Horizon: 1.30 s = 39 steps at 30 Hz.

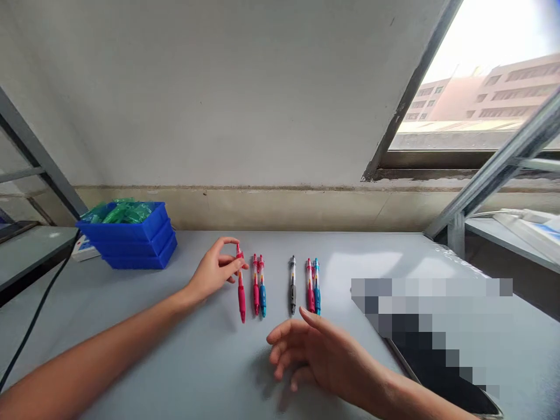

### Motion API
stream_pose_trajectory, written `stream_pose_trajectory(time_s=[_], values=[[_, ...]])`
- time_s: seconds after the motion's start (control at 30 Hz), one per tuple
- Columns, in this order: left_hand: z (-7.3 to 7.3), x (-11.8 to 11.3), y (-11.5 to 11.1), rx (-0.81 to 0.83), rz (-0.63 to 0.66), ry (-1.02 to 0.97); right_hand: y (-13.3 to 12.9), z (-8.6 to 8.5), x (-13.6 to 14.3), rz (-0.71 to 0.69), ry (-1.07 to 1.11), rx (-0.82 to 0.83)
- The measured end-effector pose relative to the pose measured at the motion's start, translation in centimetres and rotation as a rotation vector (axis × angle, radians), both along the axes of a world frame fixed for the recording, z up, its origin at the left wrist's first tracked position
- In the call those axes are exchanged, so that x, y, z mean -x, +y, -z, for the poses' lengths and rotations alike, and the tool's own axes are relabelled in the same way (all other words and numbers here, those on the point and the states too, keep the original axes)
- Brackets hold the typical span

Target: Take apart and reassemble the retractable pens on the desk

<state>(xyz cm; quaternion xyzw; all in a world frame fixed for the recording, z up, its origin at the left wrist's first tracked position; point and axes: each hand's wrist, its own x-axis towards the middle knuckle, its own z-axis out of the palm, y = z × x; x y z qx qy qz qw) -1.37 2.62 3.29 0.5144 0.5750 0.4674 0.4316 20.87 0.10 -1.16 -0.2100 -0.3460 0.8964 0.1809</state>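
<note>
My left hand (217, 267) grips a pink pen (241, 297) near its top, thumb and fingers closed round it. Just right of it, a pink pen (256, 291) and a pen with a pink top and blue grip (262, 294) lie side by side. Farther right is a black-gripped pen (293, 289) on its own. Beyond that, another pink pen (310, 289) lies against a blue pen (317, 286). Below these pens my right hand (306, 356) hovers with fingers apart, holding nothing; its thumb is near the pens' lower ends.
Stacked blue bins (135, 242) with green plastic packets (126, 211) stand at the back left of the grey table (210, 361). A black cable (37, 315) runs along the left. On the right lies a dark, partly blurred object (437, 367). Metal frames flank both sides.
</note>
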Motion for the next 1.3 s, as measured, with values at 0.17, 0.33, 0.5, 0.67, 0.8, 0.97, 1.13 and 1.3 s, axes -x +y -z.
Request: stream_pose_trajectory(time_s=[0.17,0.33,0.5,0.67,0.8,0.97,1.13,1.3], values=[[1.7,-0.2,3.8,0.063,0.009,0.072,-0.1,0.2,0.1,0.008,-0.007,-0.019],[2.8,-0.7,3.6,0.107,-0.004,0.093,-0.7,-0.2,0.0,0.034,-0.055,-0.141],[2.2,-1.0,0.7,0.103,-0.016,0.048,-1.2,-2.6,-1.0,0.071,-0.326,-0.633],[1.0,-1.6,-2.7,0.122,0.006,-0.034,0.6,-3.0,-1.7,0.348,-0.819,-1.805],[0.6,-1.8,-4.4,0.14,0.019,-0.068,1.8,-1.9,-1.3,0.234,-0.974,-2.291],[1.0,-1.5,-5.1,0.181,0.027,-0.128,1.6,-1.1,-0.2,0.17,-0.944,-2.43],[2.0,-1.5,-5.7,0.189,0.059,-0.202,2.3,-1.0,0.0,0.226,-0.827,-2.487],[1.9,-1.4,-6.4,0.179,0.049,-0.208,2.4,-2.0,-1.2,0.534,-0.704,-2.356]])
